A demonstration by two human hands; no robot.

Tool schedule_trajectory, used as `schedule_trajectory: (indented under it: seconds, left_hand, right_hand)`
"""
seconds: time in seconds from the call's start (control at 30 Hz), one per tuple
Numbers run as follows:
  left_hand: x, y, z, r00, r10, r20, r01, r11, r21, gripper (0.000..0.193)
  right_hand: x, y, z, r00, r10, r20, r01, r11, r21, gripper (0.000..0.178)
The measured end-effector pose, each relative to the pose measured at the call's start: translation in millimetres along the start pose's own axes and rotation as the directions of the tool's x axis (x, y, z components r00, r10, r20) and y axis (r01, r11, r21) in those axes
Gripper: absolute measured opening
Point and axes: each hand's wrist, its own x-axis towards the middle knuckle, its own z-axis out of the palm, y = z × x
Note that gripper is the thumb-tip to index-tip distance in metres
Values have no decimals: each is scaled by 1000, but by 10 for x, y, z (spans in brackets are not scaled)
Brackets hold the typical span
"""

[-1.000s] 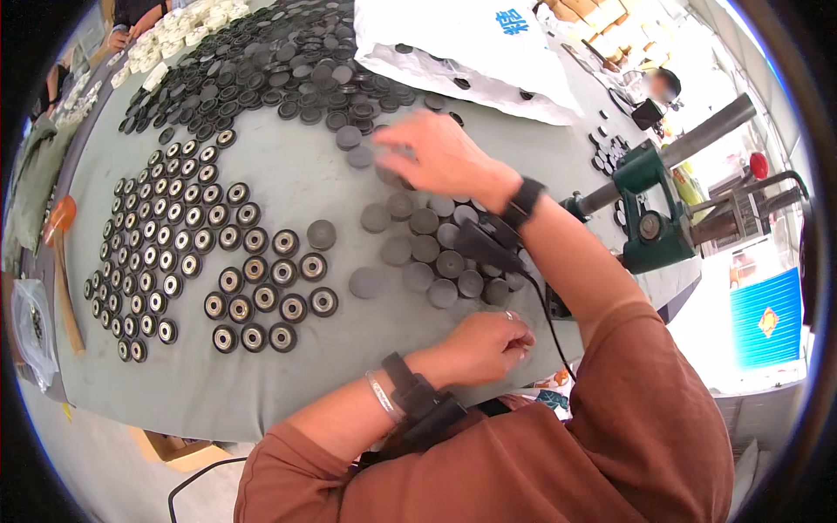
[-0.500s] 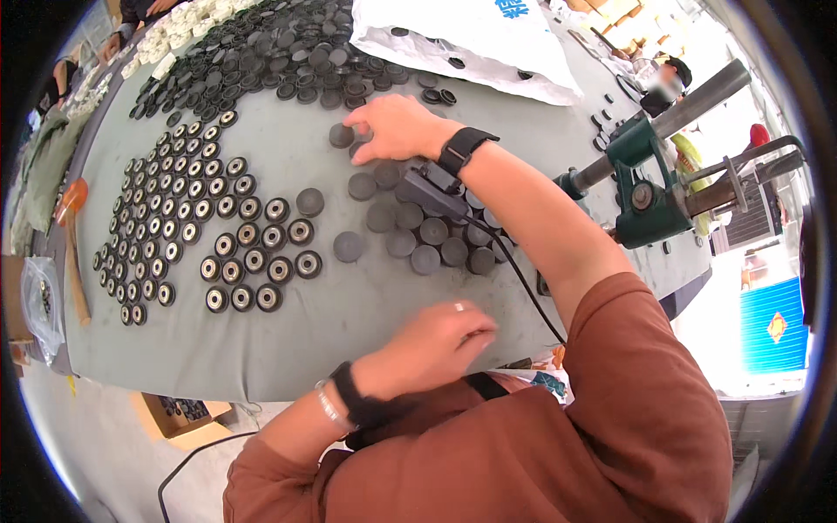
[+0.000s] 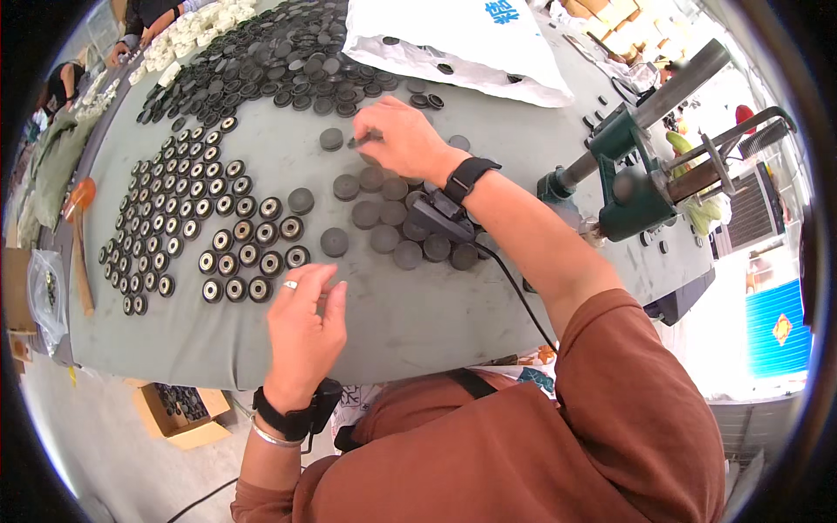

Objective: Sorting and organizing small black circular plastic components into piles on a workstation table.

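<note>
My left hand (image 3: 305, 327) is over the table's near side, thumb and fingers apart, holding nothing. Just beyond its fingertips lie black round caps with metal bearings in their centres (image 3: 249, 254), laid out in a large group at the left. My right hand (image 3: 406, 138) is farther out and pinches a dark round cap (image 3: 364, 139), partly hidden by the fingers. Beside that cap, a plain dark disc (image 3: 331, 139) lies on the table. Under and nearer than my right wrist sits a cluster of plain dark discs (image 3: 384, 238). Two more discs (image 3: 334, 242) lie between the groups.
A big heap of black caps (image 3: 288, 65) covers the far side, beside a white sack (image 3: 453, 48). A green metal press (image 3: 632, 179) stands at the right. A mallet (image 3: 80, 196) lies at the left edge. A person's hands (image 3: 157, 26) show at far left.
My left hand has swung left and forward toward the bearing-fitted caps, its fingers opening. My right hand has closed on a dark cap, staying over nearly the same spot.
</note>
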Motion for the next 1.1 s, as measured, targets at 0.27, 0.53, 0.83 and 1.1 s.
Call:
schedule_trajectory:
  seconds: [0.27,0.53,0.83,1.1]
  left_hand:
    - [132,9,300,999,0,37,-14,929,369,40]
    - [220,59,281,968,-246,47,245,969,29,41]
    - [195,10,260,938,-344,-31,342,937,-72,46]
    - [361,206,313,973,-222,62,223,975,-8,39]
  right_hand:
    - [373,48,376,976,74,206,-99,989,112,19]
    - [215,-287,252,950,24,312,-60,992,108,19]
    - [-97,-490,-55,858,2,513,-49,996,79,12]
    - [-817,-924,-499,942,331,51,-328,884,333,17]
